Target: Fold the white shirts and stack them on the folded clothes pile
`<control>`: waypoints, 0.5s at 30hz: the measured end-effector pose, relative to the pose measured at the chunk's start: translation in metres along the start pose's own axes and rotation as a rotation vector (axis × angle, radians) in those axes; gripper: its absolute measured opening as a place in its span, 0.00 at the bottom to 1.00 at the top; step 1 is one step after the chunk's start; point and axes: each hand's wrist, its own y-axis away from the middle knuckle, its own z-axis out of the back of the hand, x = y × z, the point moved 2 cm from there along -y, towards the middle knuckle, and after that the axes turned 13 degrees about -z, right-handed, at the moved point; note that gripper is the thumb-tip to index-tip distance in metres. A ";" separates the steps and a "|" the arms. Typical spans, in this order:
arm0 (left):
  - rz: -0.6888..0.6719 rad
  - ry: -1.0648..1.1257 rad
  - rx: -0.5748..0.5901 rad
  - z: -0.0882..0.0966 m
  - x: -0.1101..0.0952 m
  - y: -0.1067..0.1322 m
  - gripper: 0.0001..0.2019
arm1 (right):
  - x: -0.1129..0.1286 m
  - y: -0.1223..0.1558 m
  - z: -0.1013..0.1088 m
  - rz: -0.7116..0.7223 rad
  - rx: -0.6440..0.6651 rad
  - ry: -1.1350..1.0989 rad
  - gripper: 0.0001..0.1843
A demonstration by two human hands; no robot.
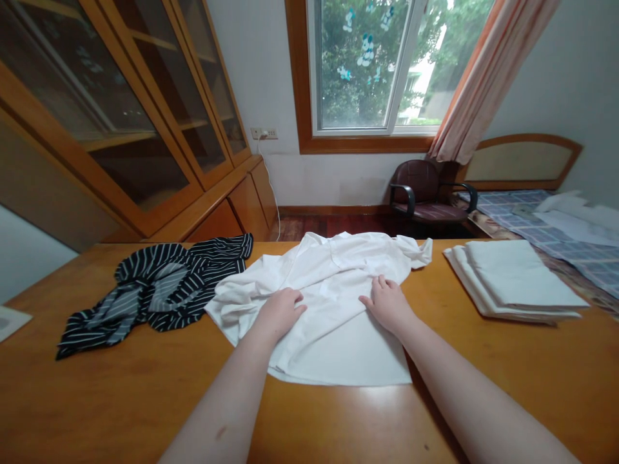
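Note:
A white shirt (338, 335) lies spread and wrinkled on the wooden table, its hem toward me and one sleeve sticking out at the far right. My left hand (281, 314) rests on the shirt's left part, fingers slightly bent and thumb apart. On the right part of the cloth lies my right hand (387, 303), its fingers stretched out and thumb spread. Neither hand shows fabric gripped in it. Left of the shirt is a crumpled black-and-white striped garment (169, 283), close to the shirt's left edge.
A stack of folded white cloth (527, 274) sits on the table (483, 386) at the right. Beyond the table stand a glass-door cabinet (159, 122), an office chair (420, 187) and a bed (575, 238). A pale flat object (12, 322) is at the left edge.

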 end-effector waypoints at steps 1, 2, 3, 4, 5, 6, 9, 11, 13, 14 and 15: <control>0.016 -0.032 0.001 0.001 0.001 0.001 0.15 | -0.002 -0.002 -0.006 -0.010 0.015 -0.002 0.38; 0.033 -0.069 -0.003 0.001 0.003 0.001 0.17 | -0.004 -0.005 -0.012 -0.017 0.038 -0.006 0.40; 0.056 -0.108 -0.011 0.001 0.007 0.002 0.20 | -0.006 -0.007 -0.016 -0.017 0.063 -0.012 0.41; 0.087 -0.144 -0.023 0.001 0.010 0.002 0.24 | -0.008 -0.008 -0.019 -0.009 0.086 -0.019 0.42; 0.123 -0.175 -0.038 0.001 0.015 0.002 0.28 | -0.010 -0.010 -0.021 0.005 0.107 -0.024 0.43; 0.161 -0.198 -0.053 0.002 0.019 0.003 0.32 | -0.012 -0.011 -0.021 0.021 0.126 -0.026 0.46; 0.243 -0.230 -0.115 0.004 0.031 0.004 0.38 | -0.017 -0.012 -0.017 0.070 0.186 -0.028 0.58; 0.262 -0.236 -0.156 0.005 0.035 0.004 0.41 | -0.018 -0.012 -0.013 0.091 0.236 -0.039 0.63; 0.255 -0.221 -0.133 0.004 0.037 0.005 0.42 | -0.019 -0.012 -0.010 0.071 0.275 -0.056 0.65; 0.238 -0.206 -0.087 0.002 0.038 0.006 0.42 | -0.020 -0.012 -0.008 0.043 0.286 -0.062 0.66; 0.216 -0.186 -0.026 0.000 0.038 0.006 0.41 | -0.021 -0.012 -0.007 0.007 0.290 -0.064 0.68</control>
